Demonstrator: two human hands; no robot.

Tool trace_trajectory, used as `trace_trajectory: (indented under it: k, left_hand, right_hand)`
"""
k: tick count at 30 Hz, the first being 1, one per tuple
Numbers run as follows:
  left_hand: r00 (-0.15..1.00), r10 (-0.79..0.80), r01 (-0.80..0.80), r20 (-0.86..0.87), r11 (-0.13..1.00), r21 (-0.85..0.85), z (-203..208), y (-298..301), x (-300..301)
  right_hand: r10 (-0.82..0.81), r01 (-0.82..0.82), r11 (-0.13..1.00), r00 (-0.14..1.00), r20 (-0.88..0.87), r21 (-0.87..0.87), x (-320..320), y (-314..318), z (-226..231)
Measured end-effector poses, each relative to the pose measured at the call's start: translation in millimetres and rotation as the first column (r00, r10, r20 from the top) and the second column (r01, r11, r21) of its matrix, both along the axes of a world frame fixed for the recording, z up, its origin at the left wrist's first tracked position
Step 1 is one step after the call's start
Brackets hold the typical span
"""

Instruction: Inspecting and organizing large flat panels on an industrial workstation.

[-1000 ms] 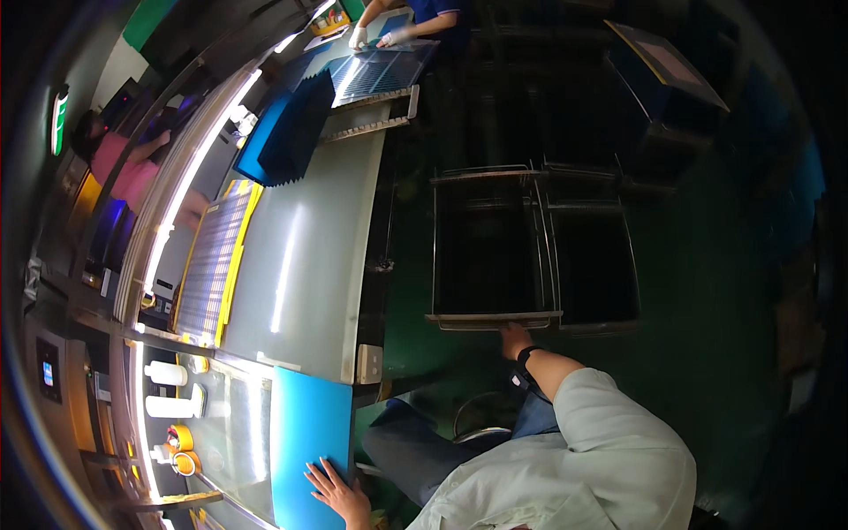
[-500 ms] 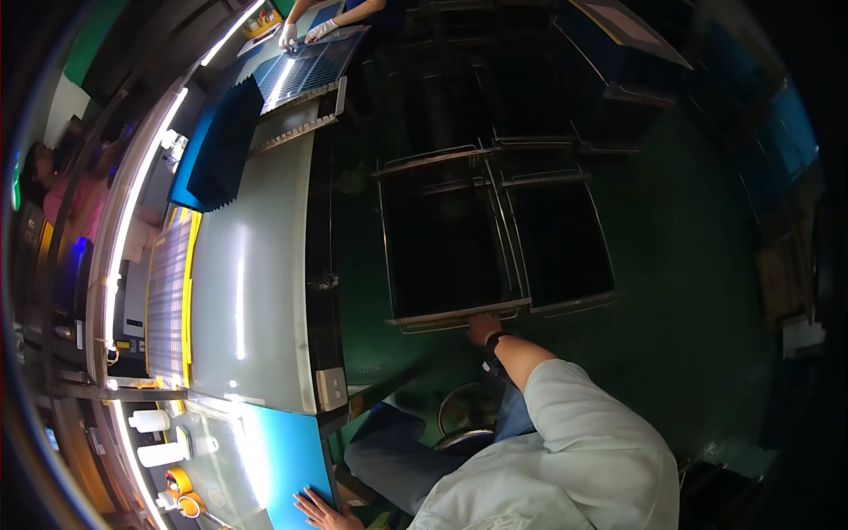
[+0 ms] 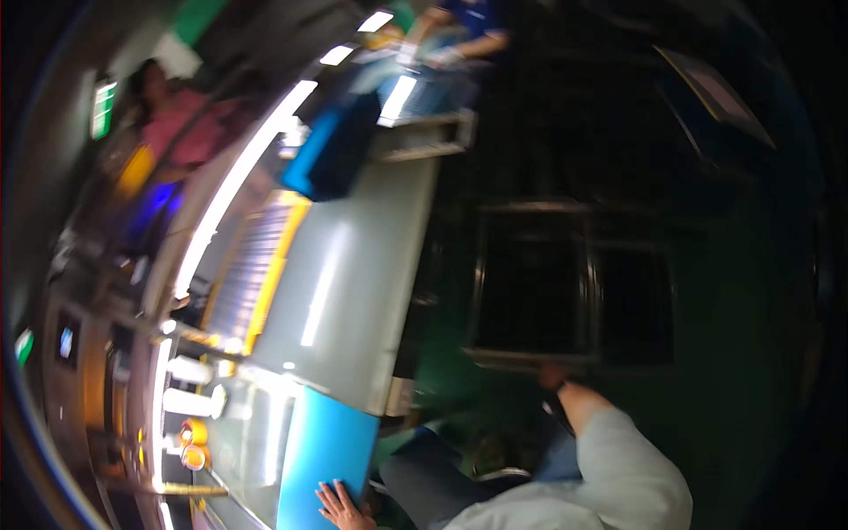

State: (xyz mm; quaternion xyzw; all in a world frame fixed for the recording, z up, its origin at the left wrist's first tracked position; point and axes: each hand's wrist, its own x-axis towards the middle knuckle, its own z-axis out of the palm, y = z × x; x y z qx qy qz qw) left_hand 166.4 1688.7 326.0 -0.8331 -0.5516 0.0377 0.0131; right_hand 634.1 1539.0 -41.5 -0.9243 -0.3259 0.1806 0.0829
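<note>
My left hand (image 3: 344, 511) lies with its fingers spread on a bright blue sheet (image 3: 331, 442) at the near end of the workbench. Out to the right, my right hand (image 3: 553, 376) is at the near rail of a dark, metal-framed rack (image 3: 530, 356). Its fingers are blurred, but the hand looks closed on that rail. A black band circles the right wrist. The rack's dark inside shows no detail. A second dark rack (image 3: 634, 305) stands against its right side.
The grey bench top (image 3: 353, 283) runs away from me, with a yellow-edged panel (image 3: 265, 274) along its left. White bottles (image 3: 190, 402) and orange tape rolls (image 3: 194, 442) stand at the near left. A dark-blue ridged box (image 3: 340, 146) sits farther off. A gloved co-worker (image 3: 459, 35) works at the far end.
My view has swung, so bench and racks appear farther right and the picture is blurred. Both hands stay at the same places on the blue sheet and the rack's rail.
</note>
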Motion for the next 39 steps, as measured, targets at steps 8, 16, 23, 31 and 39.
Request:
trace_trajectory:
  k: [8, 16, 23, 31, 39]
  left_hand:
    - [0.997, 0.021, -0.026, 0.070, 0.998, 0.060, -5, -11, -16]
    - [0.976, -0.044, 0.012, 0.212, 0.989, 0.150, -6, -6, -13]
    - [0.911, -0.053, 0.028, 0.410, 0.997, 0.068, -23, -4, -23]
    - [0.898, -0.168, 0.124, 0.408, 0.983, 0.132, -29, 4, -44]
    - [0.957, -0.188, 0.162, 0.220, 0.978, 0.130, -43, 6, -44]
  right_hand:
    - [0.359, -0.394, 0.916, 0.888, -0.288, -0.072, 48, 9, -9]
    - [0.347, -0.334, 0.938, 0.917, -0.198, 0.094, 67, 112, 218]
    - [0.636, -0.479, 0.636, 0.769, -0.060, 0.606, 37, 275, 380]
    - [0.691, -0.568, 0.482, 0.714, 0.109, 0.668, -74, 421, 514]
    - [0.594, 0.129, 0.611, 0.577, -0.561, 0.781, -145, 533, 529]
